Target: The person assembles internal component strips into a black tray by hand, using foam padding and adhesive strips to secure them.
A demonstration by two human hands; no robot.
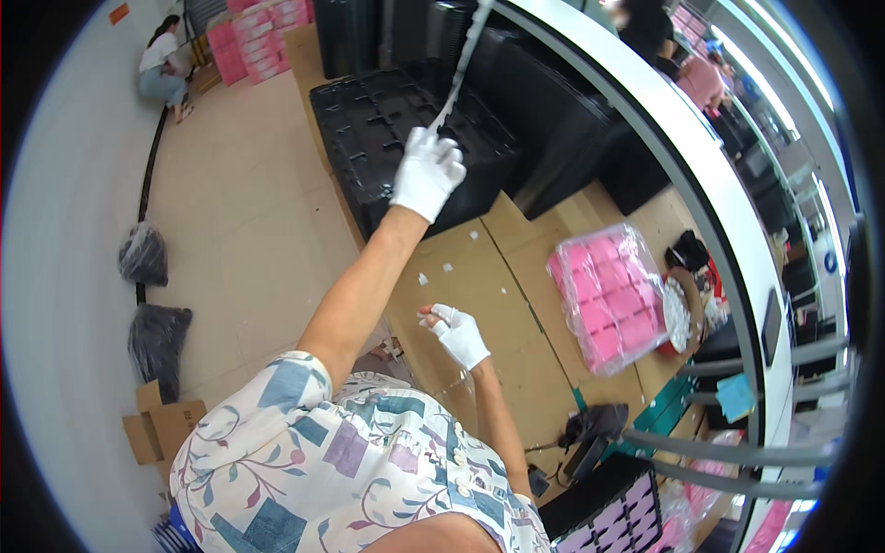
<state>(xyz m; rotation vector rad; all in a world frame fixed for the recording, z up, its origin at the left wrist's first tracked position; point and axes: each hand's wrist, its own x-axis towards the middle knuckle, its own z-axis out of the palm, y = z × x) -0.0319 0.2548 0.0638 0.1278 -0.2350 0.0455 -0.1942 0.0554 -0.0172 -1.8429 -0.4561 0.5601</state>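
Note:
My left hand (429, 175), in a white glove, reaches out over a stack of black plastic trays (392, 124) with slots in the top. Its fingers are closed on the lower end of a thin whitish strip (466, 60), which runs up to the frame's top edge. What the strip is made of I cannot tell. Closer to my body, my right hand (459, 336) hovers above brown cardboard (498, 304). Bare fingertips show from its white glove, curled together; anything between them is too small to make out.
Tall black stacks (544, 111) stand beside the trays. A plastic-wrapped pink pack (608, 300) lies on the cardboard, near a round container (680, 313) of white scraps. Dark bags (157, 341) and a carton (171, 429) line the left wall. A person (164, 69) crouches far left.

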